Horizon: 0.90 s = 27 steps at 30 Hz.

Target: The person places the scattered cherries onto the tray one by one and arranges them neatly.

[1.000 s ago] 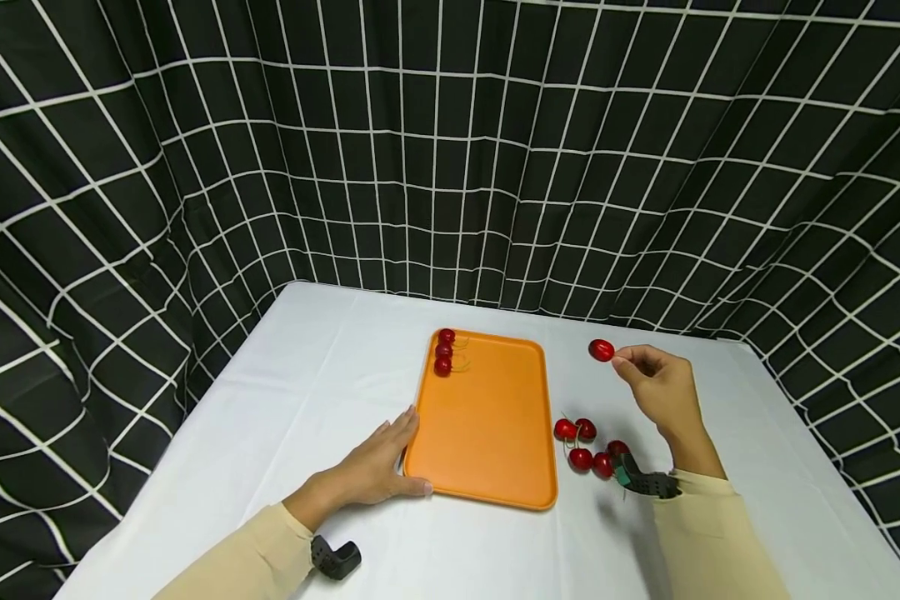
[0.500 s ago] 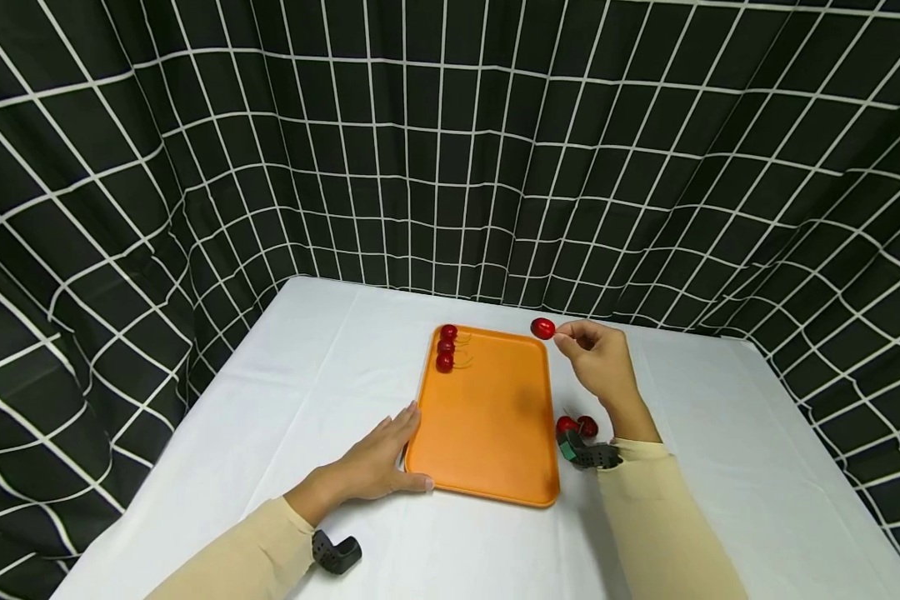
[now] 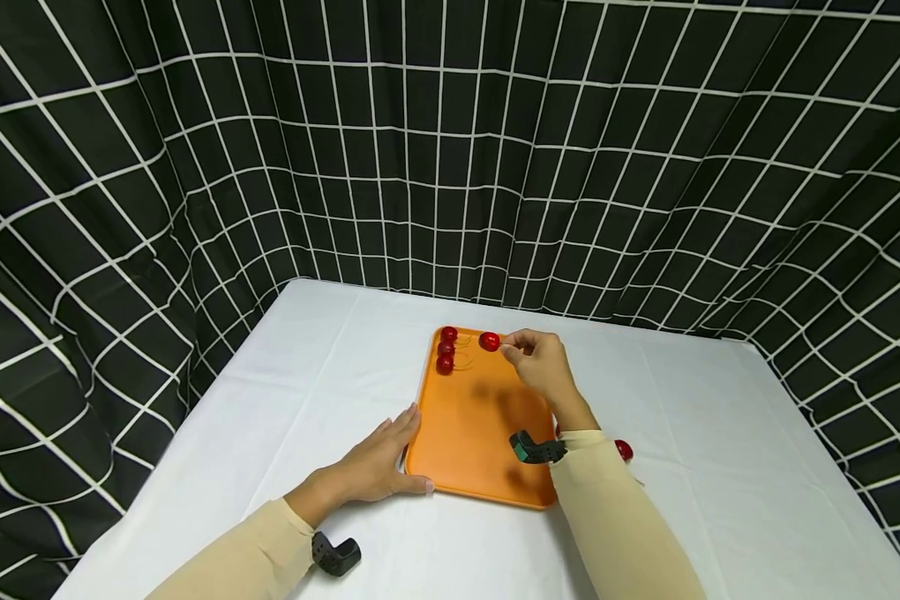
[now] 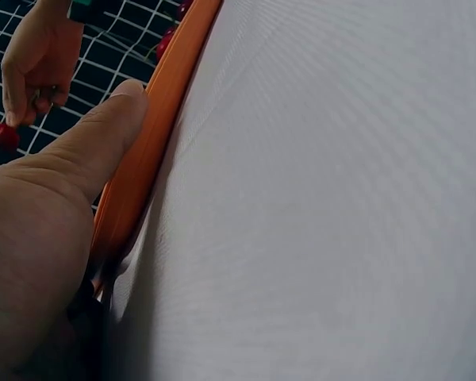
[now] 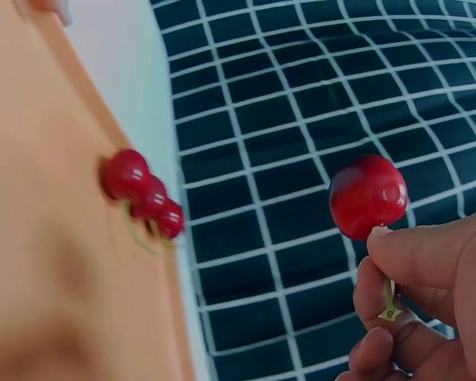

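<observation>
My right hand [image 3: 542, 363] pinches a red cherry [image 5: 369, 197] by its green stem between thumb and fingers, holding it above the far part of an orange tray [image 3: 465, 442]. Three cherries [image 3: 446, 348] lie in a row along the tray's far left edge, stems pointing right. At the tray's near left corner rests my left hand [image 3: 371, 467], fingers straight along the side and thumb on the front rim. The left wrist view shows that thumb [image 4: 103, 135] against the tray's orange side.
A white cloth covers the table [image 3: 330, 367]. More cherries lie right of the tray, mostly hidden by the right forearm; one cherry [image 3: 624, 450] shows beside the sleeve. A black curtain [image 3: 420, 167] with white grid lines surrounds the table's back and sides.
My right hand has carried the cherry leftward from the table's right side to over the tray, its forearm now covering most of the loose cherries. My left hand has stayed put.
</observation>
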Each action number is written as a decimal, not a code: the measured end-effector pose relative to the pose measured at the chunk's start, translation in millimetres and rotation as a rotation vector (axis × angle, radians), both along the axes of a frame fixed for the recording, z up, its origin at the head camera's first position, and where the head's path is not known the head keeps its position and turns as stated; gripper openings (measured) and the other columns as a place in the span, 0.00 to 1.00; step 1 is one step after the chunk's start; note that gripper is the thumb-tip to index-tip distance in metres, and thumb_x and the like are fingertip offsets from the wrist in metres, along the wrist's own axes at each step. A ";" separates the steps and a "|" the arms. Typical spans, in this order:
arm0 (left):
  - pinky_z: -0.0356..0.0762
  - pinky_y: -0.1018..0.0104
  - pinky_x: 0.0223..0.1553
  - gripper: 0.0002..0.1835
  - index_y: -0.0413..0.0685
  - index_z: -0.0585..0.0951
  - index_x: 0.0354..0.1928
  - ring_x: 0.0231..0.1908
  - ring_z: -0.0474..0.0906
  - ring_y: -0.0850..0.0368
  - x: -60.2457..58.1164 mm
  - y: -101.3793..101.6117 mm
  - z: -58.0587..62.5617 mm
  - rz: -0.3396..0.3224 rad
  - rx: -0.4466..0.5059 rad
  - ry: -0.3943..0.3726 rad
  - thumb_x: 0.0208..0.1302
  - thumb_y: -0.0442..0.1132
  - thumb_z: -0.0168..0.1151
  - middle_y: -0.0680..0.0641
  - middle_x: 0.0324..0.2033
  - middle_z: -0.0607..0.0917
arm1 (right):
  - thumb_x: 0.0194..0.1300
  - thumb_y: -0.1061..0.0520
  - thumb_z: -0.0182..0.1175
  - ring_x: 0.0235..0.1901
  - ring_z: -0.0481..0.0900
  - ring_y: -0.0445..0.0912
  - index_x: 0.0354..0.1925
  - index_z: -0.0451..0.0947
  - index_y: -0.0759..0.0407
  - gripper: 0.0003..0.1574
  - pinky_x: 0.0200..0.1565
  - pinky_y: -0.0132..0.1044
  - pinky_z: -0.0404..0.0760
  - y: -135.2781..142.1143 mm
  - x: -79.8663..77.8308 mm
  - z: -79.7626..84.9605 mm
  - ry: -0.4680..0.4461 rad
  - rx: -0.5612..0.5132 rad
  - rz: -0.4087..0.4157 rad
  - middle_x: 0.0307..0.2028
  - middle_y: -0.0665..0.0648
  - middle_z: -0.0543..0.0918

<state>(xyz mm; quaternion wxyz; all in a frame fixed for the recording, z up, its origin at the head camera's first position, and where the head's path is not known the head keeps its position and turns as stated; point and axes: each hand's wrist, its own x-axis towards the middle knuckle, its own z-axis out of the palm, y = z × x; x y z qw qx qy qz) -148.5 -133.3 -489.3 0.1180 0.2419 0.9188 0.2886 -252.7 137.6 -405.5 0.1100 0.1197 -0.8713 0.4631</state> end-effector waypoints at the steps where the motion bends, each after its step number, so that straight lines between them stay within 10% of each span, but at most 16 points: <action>1: 0.38 0.54 0.70 0.62 0.39 0.48 0.75 0.72 0.40 0.51 0.0 -0.3 -0.1 0.000 -0.001 -0.001 0.51 0.72 0.61 0.47 0.75 0.42 | 0.64 0.63 0.64 0.21 0.66 0.47 0.30 0.82 0.63 0.06 0.20 0.33 0.64 -3.3 -1.1 -3.4 -0.011 0.003 0.007 0.21 0.54 0.76; 27: 0.40 0.52 0.70 0.62 0.39 0.48 0.75 0.72 0.41 0.48 -1.1 -0.2 2.0 0.000 -0.007 0.001 0.50 0.73 0.60 0.46 0.75 0.43 | 0.62 0.64 0.64 0.21 0.70 0.45 0.29 0.83 0.62 0.05 0.22 0.32 0.69 -50.3 -15.7 -61.3 -0.278 0.065 0.056 0.24 0.53 0.79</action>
